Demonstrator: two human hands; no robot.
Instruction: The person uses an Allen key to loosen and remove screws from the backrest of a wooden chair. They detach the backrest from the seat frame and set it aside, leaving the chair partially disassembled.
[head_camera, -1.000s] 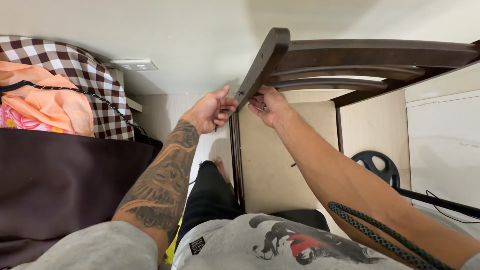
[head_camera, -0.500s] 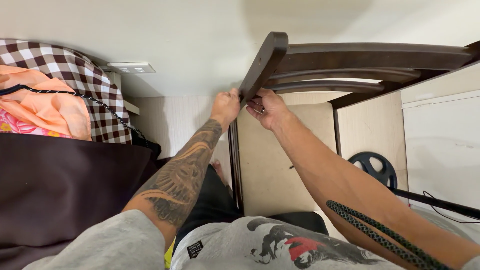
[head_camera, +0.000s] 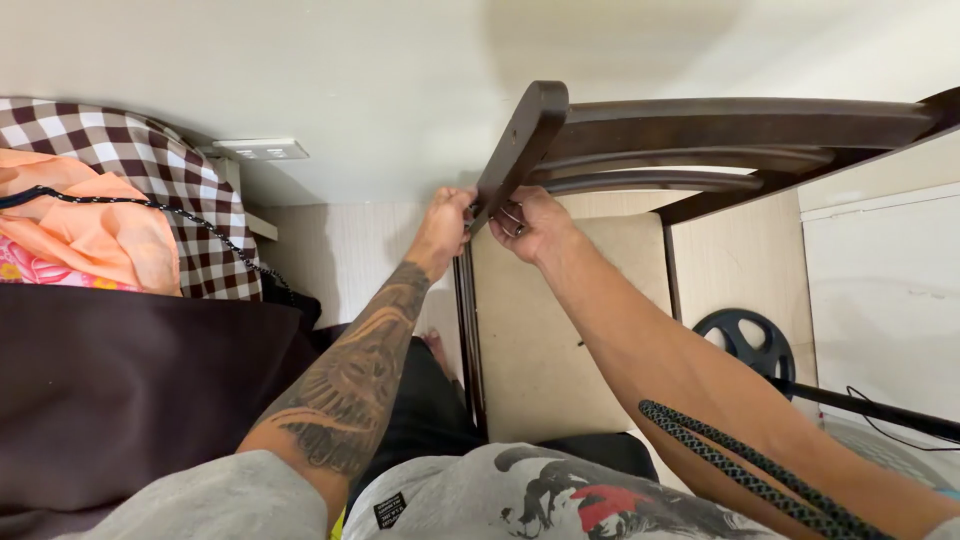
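At twelve o'clock in the head view, dark brown wooden chair, beige seat, against the pale wall. Left hand and right hand, both pinched closed on its back post at seat level. At nine o'clock: brown-and-white checked cloth.

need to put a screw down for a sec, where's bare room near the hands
The pale chair seat, between the dark side rail and the right forearm, lies bare. The floor strip between the checked cloth and the rail is narrow. It is crowded where left hand and right hand meet at the back post.
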